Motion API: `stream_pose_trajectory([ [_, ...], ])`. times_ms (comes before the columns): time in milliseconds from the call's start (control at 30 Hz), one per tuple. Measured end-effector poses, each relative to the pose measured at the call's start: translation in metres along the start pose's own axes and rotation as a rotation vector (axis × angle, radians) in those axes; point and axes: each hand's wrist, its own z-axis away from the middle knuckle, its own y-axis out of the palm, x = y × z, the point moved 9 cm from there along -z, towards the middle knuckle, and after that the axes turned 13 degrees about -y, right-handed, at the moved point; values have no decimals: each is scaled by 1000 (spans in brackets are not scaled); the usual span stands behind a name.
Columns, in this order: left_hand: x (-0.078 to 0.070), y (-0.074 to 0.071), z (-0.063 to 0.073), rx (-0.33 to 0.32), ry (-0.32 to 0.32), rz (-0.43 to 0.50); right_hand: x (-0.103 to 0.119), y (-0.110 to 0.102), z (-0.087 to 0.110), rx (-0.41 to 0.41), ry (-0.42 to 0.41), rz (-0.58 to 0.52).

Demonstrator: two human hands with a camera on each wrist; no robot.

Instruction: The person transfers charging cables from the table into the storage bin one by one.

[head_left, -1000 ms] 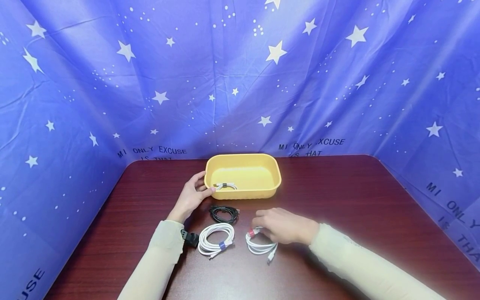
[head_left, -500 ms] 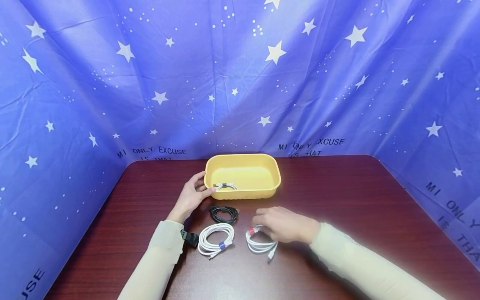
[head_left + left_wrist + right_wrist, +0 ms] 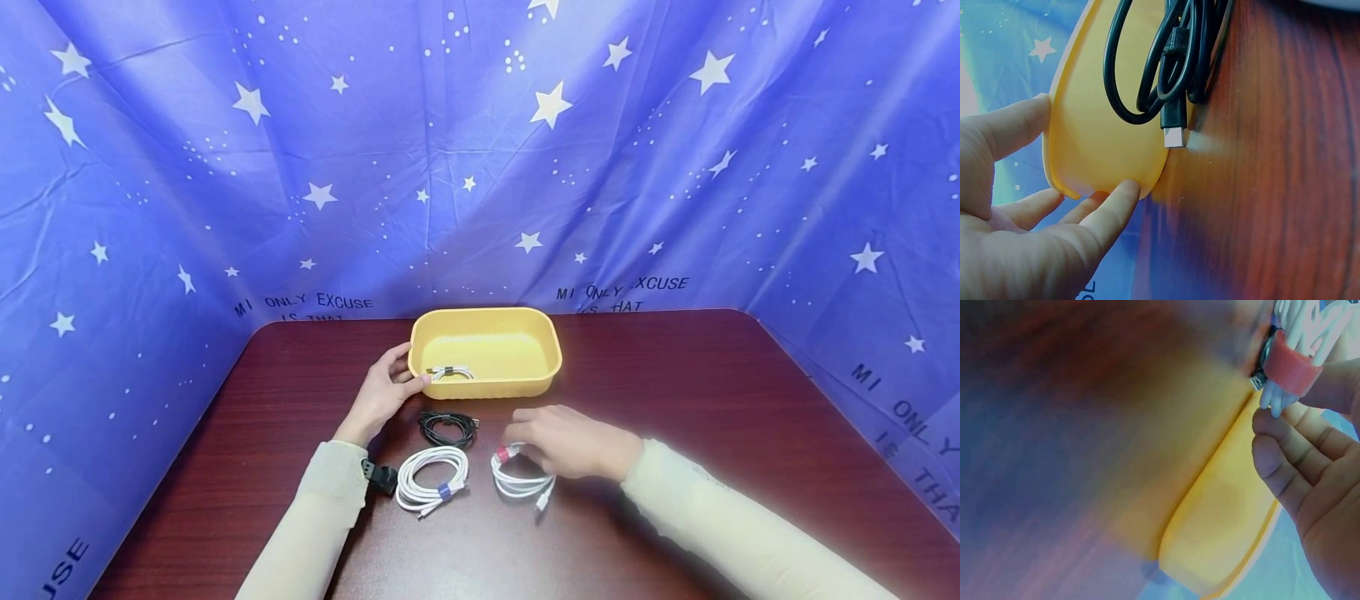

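Note:
My left hand (image 3: 382,390) grips the left end of a yellow plastic bin (image 3: 491,388), thumb at the near rim and fingers round the side. In the left wrist view the fingers (image 3: 1116,209) lie against the bin's wall. My right hand (image 3: 566,442) pinches a coiled white charging cable (image 3: 517,487) bound with a red strap (image 3: 503,454). The right wrist view shows the strap (image 3: 1293,367) close by the thumb and fingertips. Inside the bin, at its near left corner, lies a small white cable (image 3: 452,372) with a black tie.
A coiled black cable (image 3: 447,428) lies in front of the bin. Nearer the person is a larger white cable coil (image 3: 431,482) with a blue strap, beside the black band (image 3: 380,477) on the left wrist. A starry blue curtain (image 3: 480,167) borders the dark red wooden table (image 3: 712,392).
My right hand has risen slightly, away from the person, and the red-strapped white cable has shifted with it. The left hand and the bin stay put.

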Motion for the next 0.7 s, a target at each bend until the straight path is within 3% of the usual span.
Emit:
stream_pose_trajectory([
  [567,-1,0,1,-9,-1,-13,-12,-39,-7,-39,2,57],
  [700,-10,3,11,6,-5,-19,-13,-44,-9,-37,21,48],
])
